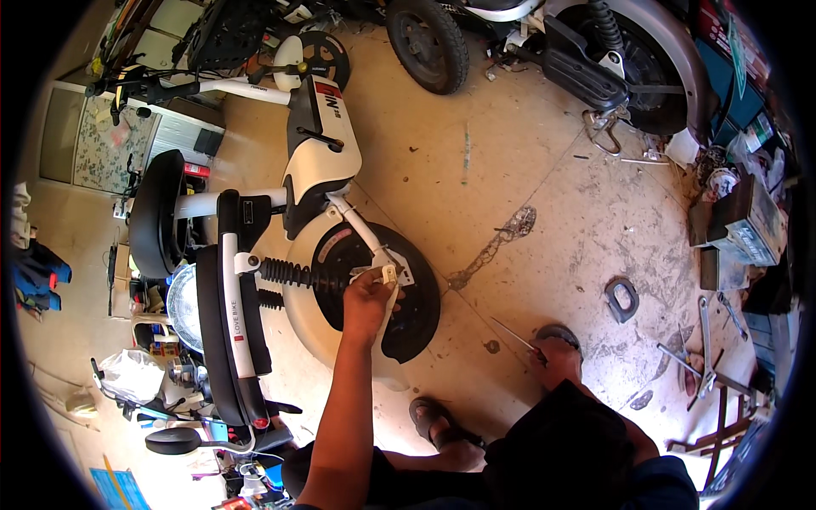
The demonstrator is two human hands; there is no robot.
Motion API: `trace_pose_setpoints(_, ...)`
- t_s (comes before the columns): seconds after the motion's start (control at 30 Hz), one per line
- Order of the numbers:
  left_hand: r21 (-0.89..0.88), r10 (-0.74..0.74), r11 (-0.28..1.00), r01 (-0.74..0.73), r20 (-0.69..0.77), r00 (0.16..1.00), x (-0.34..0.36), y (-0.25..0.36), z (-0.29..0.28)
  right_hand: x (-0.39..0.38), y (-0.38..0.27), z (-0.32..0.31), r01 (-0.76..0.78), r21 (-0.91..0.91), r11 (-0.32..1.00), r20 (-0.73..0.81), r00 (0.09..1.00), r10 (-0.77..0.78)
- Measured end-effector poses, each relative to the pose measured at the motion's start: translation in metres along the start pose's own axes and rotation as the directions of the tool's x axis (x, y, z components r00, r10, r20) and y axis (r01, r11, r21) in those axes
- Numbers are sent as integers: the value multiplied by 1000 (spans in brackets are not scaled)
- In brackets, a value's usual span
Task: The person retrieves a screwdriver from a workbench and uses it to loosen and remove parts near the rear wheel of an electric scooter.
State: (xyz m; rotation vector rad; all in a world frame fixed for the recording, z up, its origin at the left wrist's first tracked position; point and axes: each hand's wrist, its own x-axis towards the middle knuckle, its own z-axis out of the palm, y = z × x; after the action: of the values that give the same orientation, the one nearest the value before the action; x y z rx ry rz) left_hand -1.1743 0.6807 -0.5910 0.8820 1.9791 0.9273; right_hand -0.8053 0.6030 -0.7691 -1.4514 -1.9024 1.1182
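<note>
A white electric scooter [327, 161] lies on its side to the left, its wheel [416, 319] and black shock spring [293, 274] facing up. My left hand [365, 302] is closed over the wheel, pinching a small cream-coloured piece [389, 274] beside the end of a white strut [357, 223]. Whether that piece is fixed to the scooter I cannot tell. Lower right, beside my foot, my right hand [557, 361] is closed around a screwdriver [514, 334]. Its thin shaft points up and left, away from the scooter; its handle is mostly hidden in my fingers.
Another scooter's wheel [629, 64] and a loose-looking tyre [429, 47] stand at the far side. A grey ring-shaped object [622, 299] lies on the floor to the right, near a wrench [705, 340] and a battery-like box [748, 225]. Clutter with a white plastic bag [132, 376] lines the left.
</note>
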Motion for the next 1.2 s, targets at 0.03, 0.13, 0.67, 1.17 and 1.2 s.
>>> trace_pose_setpoints(0.03, 6, 12, 1000, -12, -3, 1000, 0, 1, 1, 0, 0, 0, -1, -1, 1000, 0, 1000, 1)
trace_pose_setpoints(0.13, 19, 9, 1000, -9, 12, 1000, 0, 2, 0, 1, -2, -1, -2, 17, 1000, 1, 1000, 2)
trace_pose_setpoints(0.67, 86, 47, 996, -40, -77, 996, 0, -2, 4, 2, -1, 1, 20, 34, 999, -22, 1000, -20)
trace_pose_setpoints(1.17, 786, 501, 555, -272, -55, 863, 1, -22, 1, 2, -3, 1, 27, 26, 999, -8, 1000, -26)
trace_pose_setpoints(1.2, 845, 416, 500, -188, -45, 908, -7, -5, 11, 0, 1, -1, 9, 27, 1000, -9, 1000, -9)
